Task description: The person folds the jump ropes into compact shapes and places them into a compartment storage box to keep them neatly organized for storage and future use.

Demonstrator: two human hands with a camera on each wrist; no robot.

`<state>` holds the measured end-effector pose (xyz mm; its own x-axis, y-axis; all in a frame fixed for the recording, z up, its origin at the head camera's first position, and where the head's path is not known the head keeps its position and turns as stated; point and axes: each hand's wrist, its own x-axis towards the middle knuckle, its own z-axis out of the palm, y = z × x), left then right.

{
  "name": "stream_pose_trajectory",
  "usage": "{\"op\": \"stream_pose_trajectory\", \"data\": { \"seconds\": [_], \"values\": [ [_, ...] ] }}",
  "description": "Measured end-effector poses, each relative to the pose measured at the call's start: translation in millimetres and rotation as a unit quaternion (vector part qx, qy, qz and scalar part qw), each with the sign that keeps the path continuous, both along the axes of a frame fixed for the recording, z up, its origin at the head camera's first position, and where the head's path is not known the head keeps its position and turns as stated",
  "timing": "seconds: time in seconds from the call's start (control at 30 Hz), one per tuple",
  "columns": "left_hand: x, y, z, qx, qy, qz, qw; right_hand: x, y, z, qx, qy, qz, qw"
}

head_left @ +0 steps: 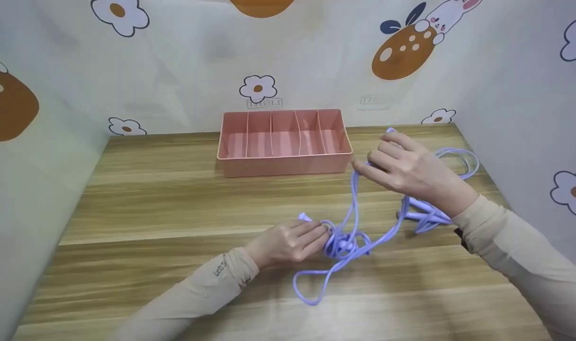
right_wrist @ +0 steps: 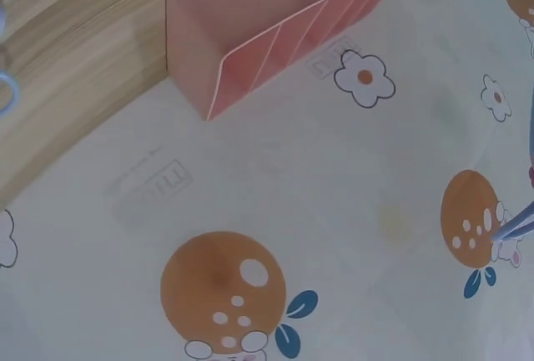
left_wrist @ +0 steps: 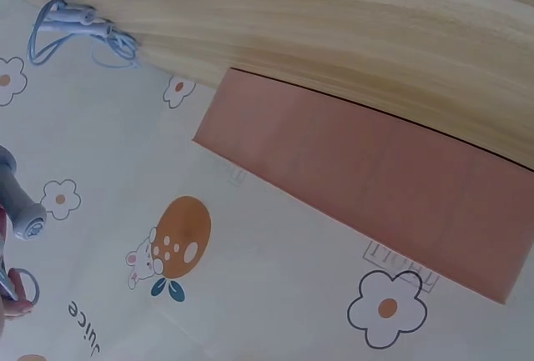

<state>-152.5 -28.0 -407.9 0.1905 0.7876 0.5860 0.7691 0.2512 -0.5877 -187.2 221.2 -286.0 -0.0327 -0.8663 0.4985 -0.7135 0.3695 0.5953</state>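
Cord—thin, round, lavender, tangled [head_left: 347, 245]—lies on the wood-grain tabletop [head_left: 174, 208], nearer than the pink rectangular five-compartment box [head_left: 288, 166]; the left hand [head_left: 290, 241] pinches it low, the right hand [head_left: 403, 166] grips it higher.

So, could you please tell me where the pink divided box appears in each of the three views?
Head: the pink divided box is in the upper middle, just above centre.
Left wrist: the box slants down from the middle to the right edge.
Right wrist: the box is at the top, cut off by the upper edge.
Shared landmark: the orange-centred flower print with faint boxed lettering at its edge.
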Motion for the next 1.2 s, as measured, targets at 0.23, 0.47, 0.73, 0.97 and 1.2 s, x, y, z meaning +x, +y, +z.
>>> {"op": "stream_pose_trajectory", "data": {
  "seconds": [0.23, 0.47, 0.73, 0.97, 1.2],
  "values": [
    [2.0, -0.6, -1.2, -0.003, 0.020, -0.025, 0.9995, -1.4, 1, 2.3, 0.064, 0.058, 0.017, 0.9961],
    [9.4, 4.6, 1.3, 0.036, 0.017, -0.087, 0.9954, -18.1, 5, -9.5, 0.059, 0.144, 0.078, 0.9848],
    [11.1, 5.3, 0.0, 0.149, -0.079, -0.123, 0.9779, -34.6, 7, -38.0, -0.005, 0.075, 0.067, 0.9949],
    [9.8, 6.6, 0.0, 0.230, -0.171, -0.116, 0.9509, -29.7, 5, -77.3, -0.066, -0.126, 0.001, 0.9898],
    [3.2, 6.6, -1.8, 0.322, -0.272, -0.094, 0.9020, -13.1, -9, -109.6, -0.162, -0.347, -0.017, 0.9234]
  ]
}}
